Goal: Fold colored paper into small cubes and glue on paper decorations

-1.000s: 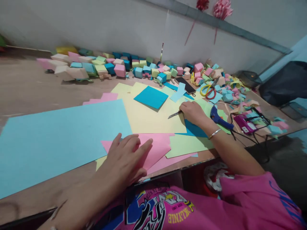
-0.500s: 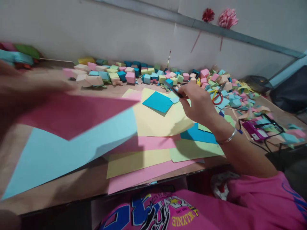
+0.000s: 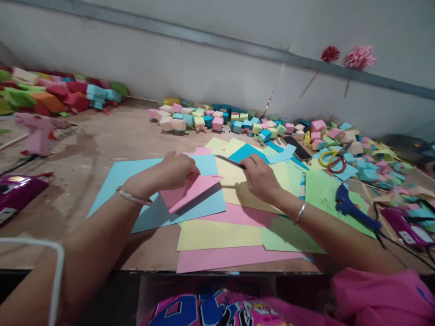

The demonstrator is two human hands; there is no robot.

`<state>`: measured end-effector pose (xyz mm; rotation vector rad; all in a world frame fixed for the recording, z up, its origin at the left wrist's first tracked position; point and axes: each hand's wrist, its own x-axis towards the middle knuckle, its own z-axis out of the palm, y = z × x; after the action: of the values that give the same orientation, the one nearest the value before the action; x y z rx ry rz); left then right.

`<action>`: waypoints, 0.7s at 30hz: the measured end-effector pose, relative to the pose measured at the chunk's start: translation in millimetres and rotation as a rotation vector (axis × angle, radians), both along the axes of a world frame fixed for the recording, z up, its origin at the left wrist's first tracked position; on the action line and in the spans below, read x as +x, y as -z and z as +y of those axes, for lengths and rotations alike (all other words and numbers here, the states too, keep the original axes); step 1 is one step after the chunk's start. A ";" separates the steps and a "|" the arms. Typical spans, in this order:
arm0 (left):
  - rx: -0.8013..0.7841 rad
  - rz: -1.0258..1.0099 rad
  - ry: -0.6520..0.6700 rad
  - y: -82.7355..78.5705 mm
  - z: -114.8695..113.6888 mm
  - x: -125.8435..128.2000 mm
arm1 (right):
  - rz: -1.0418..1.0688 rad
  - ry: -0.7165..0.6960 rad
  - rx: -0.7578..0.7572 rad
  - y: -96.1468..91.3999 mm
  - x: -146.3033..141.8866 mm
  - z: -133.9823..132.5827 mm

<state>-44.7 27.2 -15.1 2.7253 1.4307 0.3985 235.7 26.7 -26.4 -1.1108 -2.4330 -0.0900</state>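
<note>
My left hand (image 3: pixel 176 172) is closed on a pink sheet of paper (image 3: pixel 185 192), which looks folded. The paper is tilted over a large light blue sheet (image 3: pixel 115 181) and throws a shadow on it. In my right hand (image 3: pixel 260 176) is a knife (image 3: pixel 229 160), thin and dark, its blade pointing left toward the pink paper. The blade and the pink paper are apart. Beneath the right hand lie pale yellow sheets (image 3: pixel 234 192), with a teal sheet (image 3: pixel 248 153) just behind it.
Folded paper cubes (image 3: pixel 217 123) line the wall. Scissors (image 3: pixel 333 160), a phone (image 3: pixel 297 148) and a blue glue gun (image 3: pixel 353 210) lie to the right. At left are a pink glue gun (image 3: pixel 36 133) and a purple box (image 3: pixel 20 192).
My left hand has brought the pink paper from the far left, close to the camera, down over the light blue sheet. The view has swung left; the right hand still holds the knife.
</note>
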 end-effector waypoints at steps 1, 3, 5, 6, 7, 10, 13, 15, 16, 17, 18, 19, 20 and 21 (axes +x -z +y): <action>-0.045 0.033 0.037 2.1 0.1 1.0 | -0.016 -0.007 -0.035 9.7 0.7 -1.2; -0.100 0.077 0.078 4.8 -3.4 7.6 | -0.022 -0.023 -0.073 24.9 4.0 -2.9; -0.045 0.058 0.036 8.2 -11.1 19.7 | 0.002 -0.032 -0.100 34.5 8.4 -3.0; -0.007 0.033 0.013 10.9 -16.0 26.6 | 0.024 -0.032 -0.115 37.6 10.6 -2.6; 0.029 0.000 -0.004 14.5 -21.3 33.3 | 0.053 -0.030 -0.131 39.9 12.7 -2.3; 0.042 -0.010 -0.012 29.4 -35.0 46.7 | 0.149 -0.022 -0.173 43.1 17.4 -3.3; 0.030 0.020 -0.031 45.2 -41.5 48.5 | 0.200 -0.059 -0.230 43.3 20.1 -6.5; 0.010 0.025 -0.044 52.4 -42.3 47.2 | 0.215 -0.101 -0.271 42.6 21.5 -7.4; 0.006 0.022 -0.051 54.4 -42.2 46.6 | 0.226 -0.119 -0.288 42.2 22.3 -7.1; 0.011 0.016 -0.059 55.4 -41.8 46.3 | 0.243 -0.130 -0.299 41.7 23.2 -6.1; 0.024 0.006 -0.066 55.4 -41.0 46.1 | 0.267 -0.133 -0.303 41.3 24.4 -4.7; 0.044 -0.007 -0.073 54.6 -39.9 46.0 | 0.294 -0.132 -0.301 41.0 25.7 -2.9; 0.071 -0.021 -0.077 53.3 -38.3 45.7 | 0.322 -0.128 -0.295 40.9 27.0 -1.1; 0.103 -0.038 -0.076 51.8 -36.2 45.1 | 0.343 -0.124 -0.288 40.8 28.3 0.7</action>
<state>0.3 -9.0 -66.8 2.7317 1.5501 0.5395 264.0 27.4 -67.2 -0.9919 -2.2382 0.4663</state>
